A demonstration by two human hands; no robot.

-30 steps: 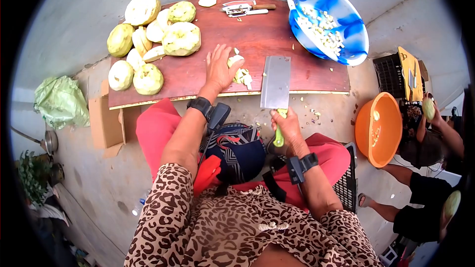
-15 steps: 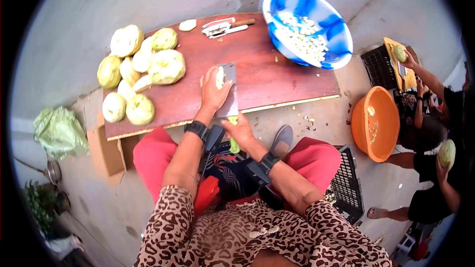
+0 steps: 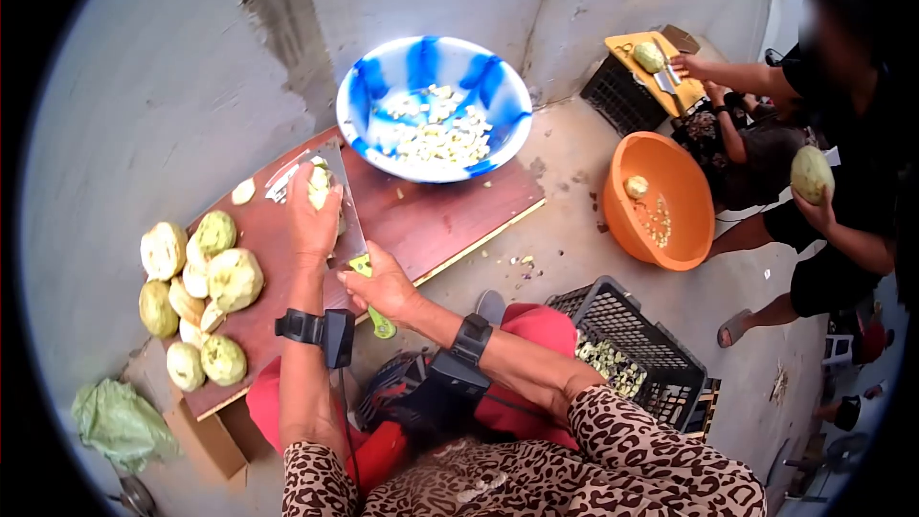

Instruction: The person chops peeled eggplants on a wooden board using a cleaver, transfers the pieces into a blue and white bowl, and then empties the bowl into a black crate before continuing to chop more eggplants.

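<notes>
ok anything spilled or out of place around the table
Yes, small scraps are scattered on the floor beside the table, which looks untidy because they lie outside the bowl and the black crate.

Left forearm (image 3: 308, 402) runs to 12 o'clock; left hand (image 3: 314, 220) has its back to camera, thumb apart toward 1, fingers toward 12; grip unclear. Right forearm (image 3: 522, 364) slants to 10. Right hand (image 3: 391, 285) sits at the left's 4–5 o'clock, fingers curled closed. Hands near, not touching.
</notes>
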